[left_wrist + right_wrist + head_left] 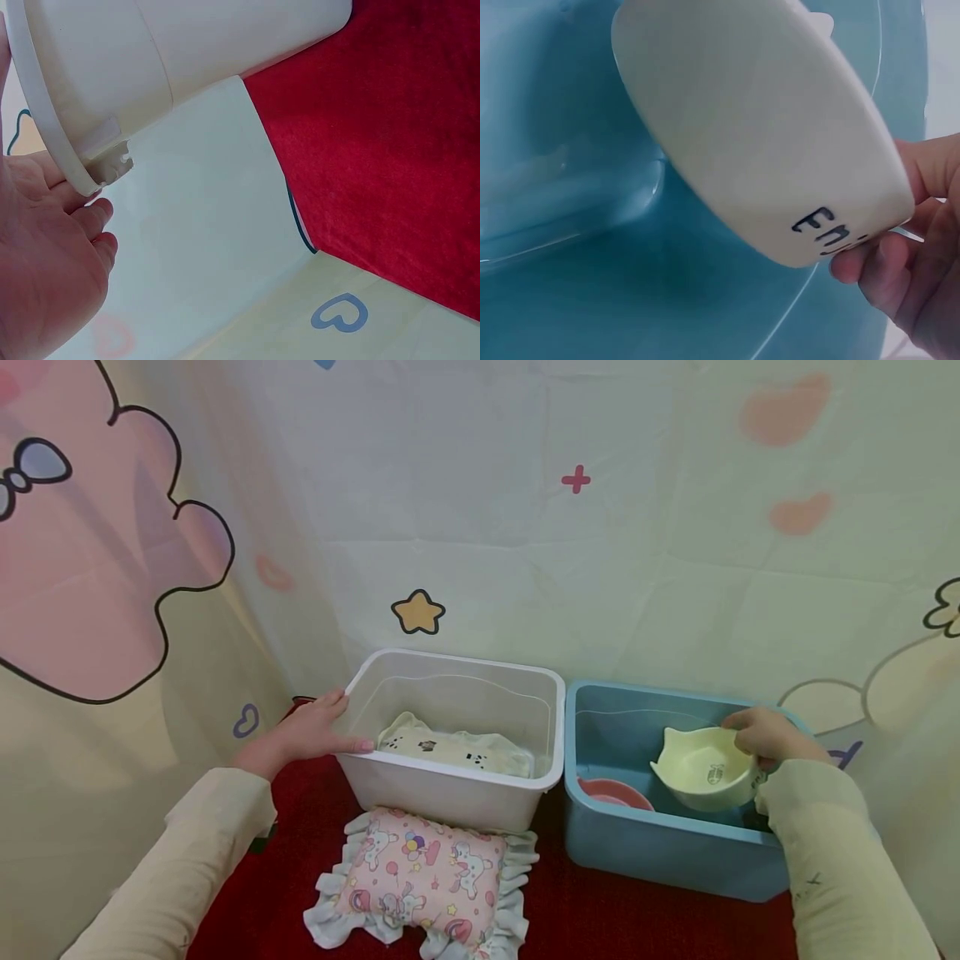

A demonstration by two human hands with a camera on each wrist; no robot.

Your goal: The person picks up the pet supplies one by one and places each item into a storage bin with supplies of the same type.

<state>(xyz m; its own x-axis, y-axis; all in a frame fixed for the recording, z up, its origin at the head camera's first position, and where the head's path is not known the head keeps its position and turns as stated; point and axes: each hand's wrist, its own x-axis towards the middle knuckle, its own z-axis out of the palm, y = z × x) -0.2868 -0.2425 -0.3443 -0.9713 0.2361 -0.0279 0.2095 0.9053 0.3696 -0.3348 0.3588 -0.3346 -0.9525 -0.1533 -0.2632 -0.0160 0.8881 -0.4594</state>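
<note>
My right hand (772, 735) pinches a pale yellow cat-eared bowl (701, 764) by its right side, inside the blue bin (675, 839). Dark letters mark the bowl's outer wall in the right wrist view, where my fingers (889, 262) hold its edge. My left hand (318, 731) grips the left rim of the white bin (457, 781), thumb over the front corner. From the left wrist, that hand's fingers (90, 217) lie beneath the rim. A cream cloth item (450, 752) with small animal prints lies in the white bin. A pink bowl (617, 793) sits in the blue bin.
A pink printed pillow (431, 877) with white ruffles lies in front of the white bin. Both bins stand side by side on a red cloth (600, 910). A patterned curtain (487, 485) hangs close behind them and along the sides.
</note>
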